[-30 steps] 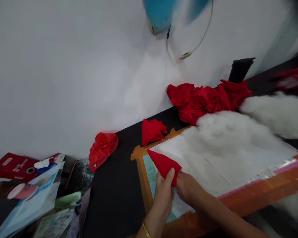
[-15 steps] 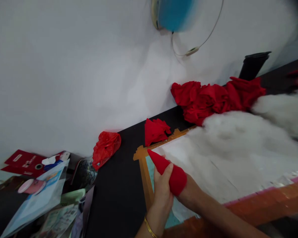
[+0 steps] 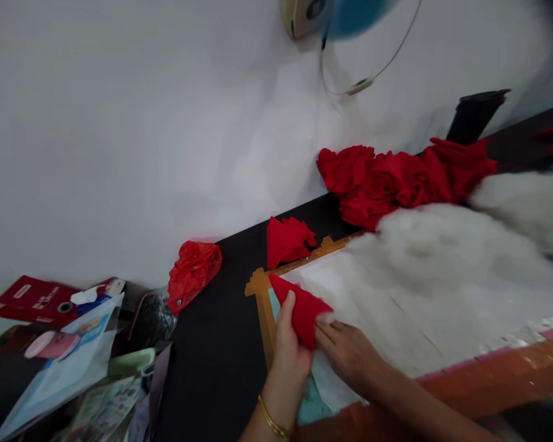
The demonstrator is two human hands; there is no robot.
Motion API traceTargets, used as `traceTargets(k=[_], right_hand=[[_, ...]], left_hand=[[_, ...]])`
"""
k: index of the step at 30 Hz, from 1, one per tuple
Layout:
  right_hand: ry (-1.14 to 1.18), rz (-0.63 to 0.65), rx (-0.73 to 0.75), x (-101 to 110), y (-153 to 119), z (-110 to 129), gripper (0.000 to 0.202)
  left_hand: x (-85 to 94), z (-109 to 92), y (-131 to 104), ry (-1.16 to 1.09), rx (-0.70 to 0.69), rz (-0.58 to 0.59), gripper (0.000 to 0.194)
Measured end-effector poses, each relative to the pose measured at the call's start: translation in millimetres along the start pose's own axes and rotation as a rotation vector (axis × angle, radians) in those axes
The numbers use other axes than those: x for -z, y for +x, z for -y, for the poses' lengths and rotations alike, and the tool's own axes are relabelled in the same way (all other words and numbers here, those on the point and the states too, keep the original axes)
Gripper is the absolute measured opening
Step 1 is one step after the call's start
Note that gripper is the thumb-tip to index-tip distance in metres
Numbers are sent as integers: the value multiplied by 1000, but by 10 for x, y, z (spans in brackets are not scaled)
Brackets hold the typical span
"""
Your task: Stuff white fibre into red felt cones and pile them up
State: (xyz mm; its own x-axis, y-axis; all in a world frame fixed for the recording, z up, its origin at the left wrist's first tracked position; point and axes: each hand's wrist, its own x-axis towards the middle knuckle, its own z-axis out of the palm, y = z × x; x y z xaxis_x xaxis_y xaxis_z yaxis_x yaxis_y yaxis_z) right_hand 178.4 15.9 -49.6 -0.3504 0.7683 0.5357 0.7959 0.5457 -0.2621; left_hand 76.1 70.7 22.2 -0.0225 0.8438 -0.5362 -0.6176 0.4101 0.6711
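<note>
A red cloth cone (image 3: 301, 307) lies in my left hand (image 3: 289, 344), its point toward the upper left and its wide end toward the right. The left thumb lies along the cone's near side, and the fingers behind it are mostly hidden. At the wide end, my right hand (image 3: 348, 353) has its fingers drawn together beside a small tuft of white stuffing (image 3: 325, 317) that shows at the opening. How much stuffing sits inside the cone is hidden. Beyond the hands, a large heap of fluffy white stuffing (image 3: 442, 245) rests on a white sheet (image 3: 396, 344).
Small red cloth pieces (image 3: 288, 241) and a larger red cloth pile (image 3: 396, 184) lie along the wall. Leftward are a red plastic bag (image 3: 194, 270), a red box (image 3: 39, 301), a pink-and-white tub (image 3: 53, 345) and papers. A black container (image 3: 477, 116) and a blurred blue fan (image 3: 357, 18) are farther back.
My right hand has drawn back from inside the cone to its wide end, where white stuffing now shows. The cone looks flatter, and my left hand still holds it.
</note>
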Motion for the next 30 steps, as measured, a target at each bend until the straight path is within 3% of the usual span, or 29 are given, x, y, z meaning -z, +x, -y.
traceTargets(k=[3,9,14,19,25,30], right_hand=[[148,58,-83,-73,90,6,32],[535,-55,-266,-4,191,7,42],[295,39,-138,-13,97,11,34],[21,-68,14,30,-8,74,51],[-42,214,-29,-204,70,108,21],[-29,267,-52,-268,116,69,18]], left_hand=[[1,71,-109,47,-42,60,48],[91,244,-159,167,-69,76,62],[137,141,-69,105,-37,67,49],[162,-40,54,6,-19,-6,39],[110,99,-144,118,-88,73,59],[160,166,-138,183,-58,101,65]])
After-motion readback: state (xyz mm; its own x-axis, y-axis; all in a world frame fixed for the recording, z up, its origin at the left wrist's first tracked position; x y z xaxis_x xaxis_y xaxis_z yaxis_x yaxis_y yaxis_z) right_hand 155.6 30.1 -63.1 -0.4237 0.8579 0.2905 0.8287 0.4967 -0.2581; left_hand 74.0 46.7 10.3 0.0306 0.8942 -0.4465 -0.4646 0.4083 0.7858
